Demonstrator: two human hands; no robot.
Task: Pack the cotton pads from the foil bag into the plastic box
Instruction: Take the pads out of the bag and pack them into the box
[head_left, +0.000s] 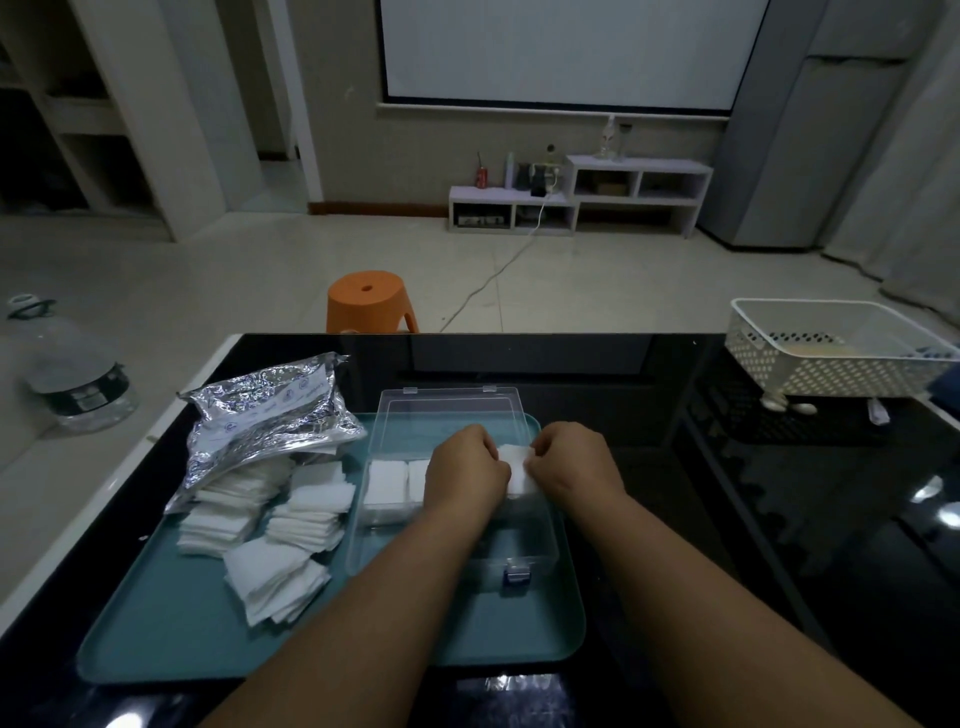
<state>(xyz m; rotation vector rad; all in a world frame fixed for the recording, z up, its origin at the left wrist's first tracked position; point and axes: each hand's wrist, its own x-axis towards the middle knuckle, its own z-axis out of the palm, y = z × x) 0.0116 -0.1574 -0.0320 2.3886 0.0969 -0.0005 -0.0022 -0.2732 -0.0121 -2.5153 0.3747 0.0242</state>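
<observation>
Head view. The left hand (465, 470) and right hand (574, 467) meet at frame centre, fingers curled inward. Together they pinch a small stack of cotton pads (517, 470) from its two sides. The stack sits over the right part of the plastic box (537, 540); whether it touches the floor of the box cannot be told, since the hands cover its lower edge. The fingertips themselves are hidden behind the knuckles.

Just left of the left hand, packed pads (387, 483) already fill the box's left end. Their right portion is hidden behind that hand. The clear lid (449, 402) lies open behind the box, towards the top of the frame, and a latch (516, 574) shows on the near wall.

Farther left, loose pads (270, 525) lie in several untidy piles, spilling from the mouth of the crumpled foil bag (265, 415) — how many remain inside the bag cannot be made out.

Box, piles and bag all rest on a teal tray (156, 639), which stands on a glossy black table (753, 545). A white perforated basket (831, 358) stands at the table's upper right, cut off by the frame edge — its contents are unclear.
</observation>
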